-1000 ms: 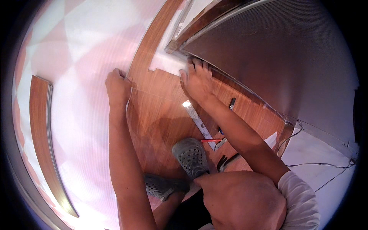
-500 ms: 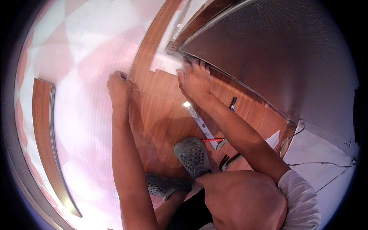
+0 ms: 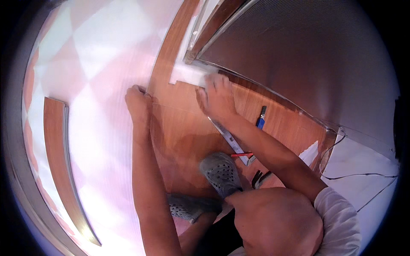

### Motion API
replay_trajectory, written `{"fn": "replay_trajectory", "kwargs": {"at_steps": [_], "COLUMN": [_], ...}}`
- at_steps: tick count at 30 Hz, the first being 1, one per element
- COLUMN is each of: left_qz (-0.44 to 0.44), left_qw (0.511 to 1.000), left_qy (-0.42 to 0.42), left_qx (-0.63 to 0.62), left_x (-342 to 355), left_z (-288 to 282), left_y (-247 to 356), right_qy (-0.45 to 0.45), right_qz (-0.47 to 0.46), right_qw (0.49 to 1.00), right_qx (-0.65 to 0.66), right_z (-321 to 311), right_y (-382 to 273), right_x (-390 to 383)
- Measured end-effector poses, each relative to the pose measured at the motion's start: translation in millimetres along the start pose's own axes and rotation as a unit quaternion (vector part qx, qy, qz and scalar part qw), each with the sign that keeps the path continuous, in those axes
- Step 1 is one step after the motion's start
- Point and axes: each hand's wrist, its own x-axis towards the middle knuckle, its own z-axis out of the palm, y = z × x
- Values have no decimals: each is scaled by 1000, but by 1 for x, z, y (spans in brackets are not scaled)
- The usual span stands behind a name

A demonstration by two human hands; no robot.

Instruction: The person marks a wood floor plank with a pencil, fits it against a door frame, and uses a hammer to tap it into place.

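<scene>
One wide fisheye camera, worn on the person's head, looks steeply down over a bent knee (image 3: pixel 279 219) onto the wooden floor (image 3: pixel 181 128), near enough that the left hand (image 3: pixel 139 104) and right hand (image 3: pixel 219 100) reach past mid-height; straight edges bow toward the outside.

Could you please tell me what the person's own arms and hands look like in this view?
The left hand and right hand are ungloved, and no watch or bracelet shows. The right arm has a short, loose, pale greyish-white sleeve with gathered folds; no sleeve shows on the left arm.
</scene>
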Motion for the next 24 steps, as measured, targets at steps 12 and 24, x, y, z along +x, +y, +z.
{"fn": "replay_trajectory", "kwargs": {"at_steps": [12,24], "left_qz": [11,6], "left_qw": [999,999], "left_qy": [18,43], "left_qx": [-25,-15], "left_x": [13,19], "left_z": [28,38], "left_y": [34,54], "right_qy": [6,62], "right_qz": [-54,-23], "right_qw": [998,996], "right_qx": [30,63], "right_z": [11,21], "right_y": [-4,0], "right_x": [-34,-23]}}
